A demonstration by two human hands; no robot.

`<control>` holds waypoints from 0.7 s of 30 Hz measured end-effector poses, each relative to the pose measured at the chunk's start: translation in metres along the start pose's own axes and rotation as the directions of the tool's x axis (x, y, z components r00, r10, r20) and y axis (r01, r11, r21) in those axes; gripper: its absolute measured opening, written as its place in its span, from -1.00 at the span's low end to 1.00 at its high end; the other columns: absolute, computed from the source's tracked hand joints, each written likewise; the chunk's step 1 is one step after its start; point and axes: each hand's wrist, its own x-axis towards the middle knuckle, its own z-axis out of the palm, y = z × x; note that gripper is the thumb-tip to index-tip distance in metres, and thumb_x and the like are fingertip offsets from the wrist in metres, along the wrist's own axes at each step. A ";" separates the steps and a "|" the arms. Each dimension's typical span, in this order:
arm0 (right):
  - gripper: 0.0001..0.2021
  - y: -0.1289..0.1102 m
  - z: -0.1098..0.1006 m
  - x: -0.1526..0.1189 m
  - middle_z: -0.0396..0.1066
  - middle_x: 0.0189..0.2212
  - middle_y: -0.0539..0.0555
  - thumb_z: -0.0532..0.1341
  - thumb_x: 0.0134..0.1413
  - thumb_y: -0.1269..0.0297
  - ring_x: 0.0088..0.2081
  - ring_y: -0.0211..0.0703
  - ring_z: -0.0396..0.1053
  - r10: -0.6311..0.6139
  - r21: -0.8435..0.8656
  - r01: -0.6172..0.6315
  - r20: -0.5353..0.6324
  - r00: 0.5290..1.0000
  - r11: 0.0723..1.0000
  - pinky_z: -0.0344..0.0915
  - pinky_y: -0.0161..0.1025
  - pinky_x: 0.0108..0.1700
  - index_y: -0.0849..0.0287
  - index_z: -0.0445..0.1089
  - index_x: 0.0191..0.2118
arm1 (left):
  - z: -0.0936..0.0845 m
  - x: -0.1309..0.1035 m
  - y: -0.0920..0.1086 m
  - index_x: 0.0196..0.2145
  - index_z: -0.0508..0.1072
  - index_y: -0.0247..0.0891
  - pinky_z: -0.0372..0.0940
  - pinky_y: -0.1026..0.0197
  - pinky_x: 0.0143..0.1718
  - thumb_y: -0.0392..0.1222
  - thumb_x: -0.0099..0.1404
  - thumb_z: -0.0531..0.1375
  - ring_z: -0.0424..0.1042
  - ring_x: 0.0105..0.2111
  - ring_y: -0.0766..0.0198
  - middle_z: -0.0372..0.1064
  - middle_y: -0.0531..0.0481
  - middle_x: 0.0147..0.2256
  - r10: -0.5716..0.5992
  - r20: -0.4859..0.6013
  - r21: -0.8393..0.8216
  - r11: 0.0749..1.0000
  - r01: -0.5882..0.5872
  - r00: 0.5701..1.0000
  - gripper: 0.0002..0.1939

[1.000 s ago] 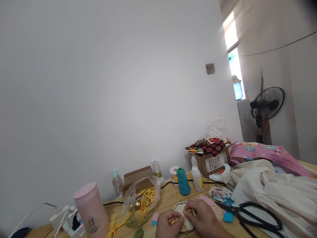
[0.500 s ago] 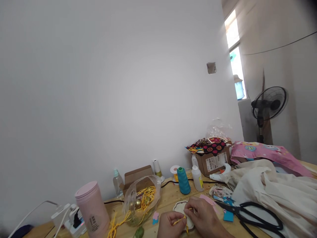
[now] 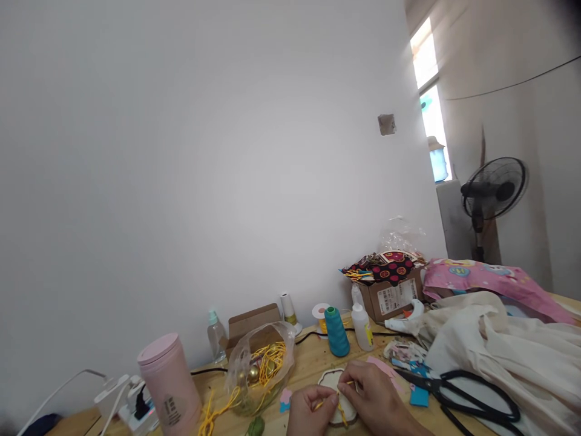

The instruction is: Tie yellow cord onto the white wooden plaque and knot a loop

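Observation:
Both hands meet low in the view, over a pale, dark-edged piece with a scalloped outline (image 3: 330, 377) on the table. My left hand (image 3: 311, 412) pinches a yellow cord (image 3: 342, 413) between thumb and fingers. From the other side, my right hand (image 3: 370, 393) has its thumb and fingertips closed on the same cord. A short end of it hangs down between the hands over the pale piece. The fingers hide part of the cord.
Black scissors (image 3: 458, 393) lie right of my hands, beside white cloth (image 3: 508, 339). Behind stand a teal thread cone (image 3: 336, 332) and a white squeeze bottle (image 3: 362, 327). A plastic bag of yellow cord (image 3: 261, 369) and a pink tumbler (image 3: 169, 384) are to the left.
My left fingertips have shifted slightly, and the hanging cord end now slants more across the pale piece. The right hand is nearly where it was, still pinching.

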 end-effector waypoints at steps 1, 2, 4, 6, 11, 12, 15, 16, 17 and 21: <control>-0.84 -0.001 0.000 0.000 0.36 -0.55 -0.02 0.04 -0.13 0.39 -0.47 -0.27 0.24 0.002 -0.013 -0.002 -0.011 1.000 1.000 0.04 -0.38 -0.45 0.17 0.35 -0.54 | 0.000 0.000 0.002 -0.68 0.49 -0.36 0.23 0.26 -0.54 -0.10 -0.23 0.24 0.33 -0.60 0.23 0.43 -0.06 -0.66 -0.009 0.000 0.011 1.000 0.009 1.000 -0.78; -0.84 -0.001 0.001 0.000 0.36 -0.54 -0.02 0.03 -0.13 0.40 -0.46 -0.28 0.24 0.006 -0.022 -0.007 -0.023 1.000 1.000 0.04 -0.38 -0.45 0.17 0.34 -0.55 | 0.000 -0.001 0.004 -0.69 0.49 -0.36 0.22 0.27 -0.54 -0.09 -0.23 0.24 0.32 -0.61 0.24 0.43 -0.06 -0.67 -0.021 0.003 0.013 1.000 0.021 1.000 -0.77; -0.83 -0.001 0.001 0.000 0.36 -0.53 -0.01 0.02 -0.13 0.41 -0.46 -0.27 0.25 0.014 -0.031 -0.015 -0.035 0.999 0.999 0.04 -0.38 -0.44 0.17 0.34 -0.55 | 0.000 -0.001 0.006 -0.69 0.48 -0.36 0.22 0.28 -0.55 -0.06 -0.26 0.25 0.32 -0.61 0.25 0.42 -0.04 -0.68 -0.038 0.006 0.000 0.999 0.038 0.999 -0.74; -0.83 -0.001 0.001 0.000 0.36 -0.53 -0.01 0.02 -0.11 0.39 -0.45 -0.27 0.25 0.012 -0.024 -0.013 -0.040 0.999 1.000 0.04 -0.38 -0.44 0.17 0.34 -0.54 | 0.000 -0.001 0.005 -0.69 0.48 -0.36 0.22 0.28 -0.56 -0.03 -0.28 0.26 0.32 -0.61 0.25 0.43 -0.04 -0.68 -0.042 0.011 -0.038 0.998 0.043 0.999 -0.72; -0.82 0.000 -0.002 0.000 0.36 -0.55 -0.02 0.02 -0.09 0.33 -0.47 -0.25 0.24 0.019 0.047 -0.018 -0.018 1.000 0.999 0.05 -0.37 -0.45 0.17 0.34 -0.53 | 0.000 0.002 -0.007 -0.62 0.47 -0.36 0.22 0.27 -0.56 -0.03 -0.34 0.30 0.33 -0.64 0.28 0.42 -0.02 -0.67 -0.096 0.065 -0.246 0.963 0.109 0.993 -0.67; -0.82 0.000 -0.003 0.000 0.36 -0.55 -0.02 0.03 -0.09 0.32 -0.48 -0.25 0.23 0.021 0.056 -0.020 -0.015 1.000 0.998 0.05 -0.37 -0.46 0.17 0.34 -0.53 | 0.000 0.003 -0.010 -0.60 0.47 -0.36 0.22 0.27 -0.56 -0.04 -0.36 0.31 0.33 -0.65 0.29 0.42 -0.01 -0.67 -0.098 0.068 -0.275 0.955 0.113 0.993 -0.65; -0.81 -0.001 -0.004 0.000 0.37 -0.54 -0.02 0.02 -0.09 0.32 -0.47 -0.25 0.23 0.020 0.070 -0.019 -0.015 1.000 0.997 0.06 -0.37 -0.45 0.18 0.35 -0.52 | -0.001 0.003 -0.011 -0.58 0.45 -0.36 0.22 0.29 -0.57 -0.07 -0.40 0.33 0.32 -0.66 0.32 0.41 0.01 -0.69 -0.091 0.045 -0.274 0.956 0.100 0.995 -0.63; -0.81 -0.001 -0.004 0.000 0.37 -0.54 -0.02 0.02 -0.09 0.32 -0.47 -0.26 0.24 0.020 0.073 -0.020 -0.009 1.000 0.997 0.06 -0.37 -0.45 0.18 0.35 -0.52 | -0.001 0.002 -0.010 -0.59 0.45 -0.36 0.21 0.29 -0.58 -0.07 -0.39 0.32 0.31 -0.67 0.32 0.40 0.01 -0.69 -0.089 0.031 -0.261 0.961 0.094 0.996 -0.64; -0.81 -0.002 -0.004 0.000 0.37 -0.54 -0.01 0.02 -0.09 0.33 -0.48 -0.26 0.24 0.022 0.076 -0.022 -0.003 1.000 0.997 0.06 -0.37 -0.45 0.18 0.35 -0.52 | -0.001 0.002 -0.008 -0.62 0.45 -0.36 0.21 0.29 -0.58 -0.07 -0.38 0.32 0.31 -0.67 0.32 0.40 0.01 -0.70 -0.084 0.014 -0.246 0.965 0.085 0.996 -0.66; -0.82 -0.004 -0.004 0.000 0.37 -0.54 -0.01 0.02 -0.10 0.35 -0.47 -0.25 0.24 0.016 0.062 -0.016 0.014 1.000 0.998 0.06 -0.37 -0.45 0.18 0.35 -0.53 | -0.001 -0.001 0.002 -0.70 0.45 -0.35 0.20 0.30 -0.59 -0.09 -0.34 0.30 0.30 -0.65 0.30 0.40 0.00 -0.71 -0.071 -0.043 -0.159 0.985 0.063 0.997 -0.74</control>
